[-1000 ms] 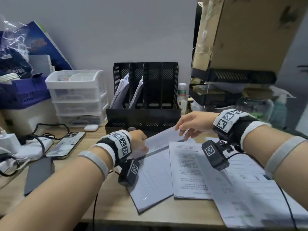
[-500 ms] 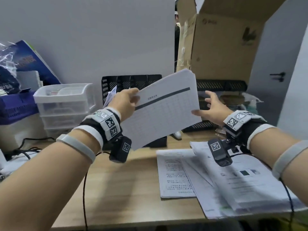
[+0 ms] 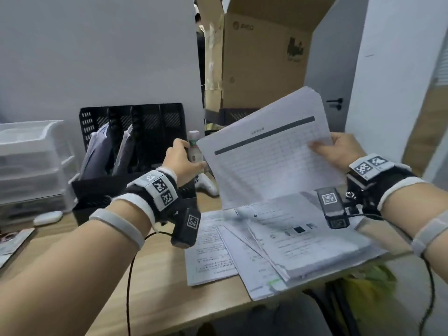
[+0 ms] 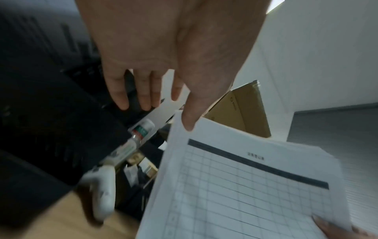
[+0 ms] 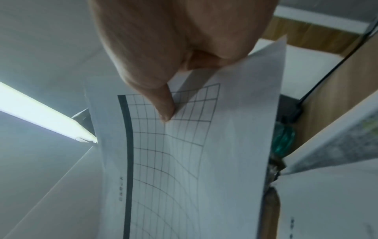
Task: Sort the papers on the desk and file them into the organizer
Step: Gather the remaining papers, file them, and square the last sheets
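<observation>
A stapled stack of grid-table sheets (image 3: 266, 161) hangs tilted in the air above the desk. My right hand (image 3: 337, 149) pinches its right edge, with the thumb (image 5: 165, 105) on the printed grid (image 5: 184, 153). My left hand (image 3: 180, 161) is beside the stack's left edge with fingers (image 4: 143, 97) straight, holding nothing. Its thumb tip lies at the sheet's (image 4: 255, 186) corner. The black mesh organizer (image 3: 135, 185) stands at the back left with papers in its two left slots. More printed papers (image 3: 303, 241) lie fanned on the desk under the stack.
A small bottle (image 3: 194, 146) and a white game controller (image 3: 206, 183) sit just right of the organizer, near my left hand. Clear plastic drawers (image 3: 31, 161) stand at far left. An open cardboard box (image 3: 261, 57) rises behind. The papers overhang the desk's front edge (image 3: 218, 309).
The grid stack was lifted off the desk by my left hand, then passed rightward. My right hand now holds it, and the left hand has let go.
</observation>
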Available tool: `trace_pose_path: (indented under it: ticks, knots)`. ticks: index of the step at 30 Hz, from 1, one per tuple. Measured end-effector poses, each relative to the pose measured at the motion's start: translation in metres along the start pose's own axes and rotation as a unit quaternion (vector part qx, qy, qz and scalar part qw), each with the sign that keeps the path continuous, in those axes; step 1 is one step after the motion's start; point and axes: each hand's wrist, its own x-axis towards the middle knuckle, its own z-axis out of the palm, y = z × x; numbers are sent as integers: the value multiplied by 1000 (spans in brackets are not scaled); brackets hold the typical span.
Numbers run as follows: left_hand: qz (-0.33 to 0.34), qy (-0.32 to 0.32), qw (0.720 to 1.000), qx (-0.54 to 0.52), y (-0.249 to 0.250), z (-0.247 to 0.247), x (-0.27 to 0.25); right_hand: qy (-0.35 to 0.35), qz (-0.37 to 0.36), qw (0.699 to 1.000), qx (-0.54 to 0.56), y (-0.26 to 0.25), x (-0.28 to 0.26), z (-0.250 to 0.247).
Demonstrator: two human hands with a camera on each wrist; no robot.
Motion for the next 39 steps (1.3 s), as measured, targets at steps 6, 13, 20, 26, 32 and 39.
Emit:
trace_pose_path:
  ticks: [6,13,20,26,32,39]
  knots:
    - [-92,-253,945,-188,-6,52,-6,21,59,998,10,31,-24,-37]
    - [-90,-204,899,-376,-11,72,-15,-49,133,984,104,47,-39,-33]
    - [-111,-63,941,-314,-54,60,11,-293,260,864,-316,68,-66,-30]
    - [-118,-61,935,-328,-59,60,9,-298,210,801,-475,69,-68,-12]
    - [-121,-52,936,-325,-47,61,-5,-304,225,822,-425,72,-67,-8]
    - [-142,-40,929,-339,-43,62,-5,-55,194,950,-237,82,-58,-54]
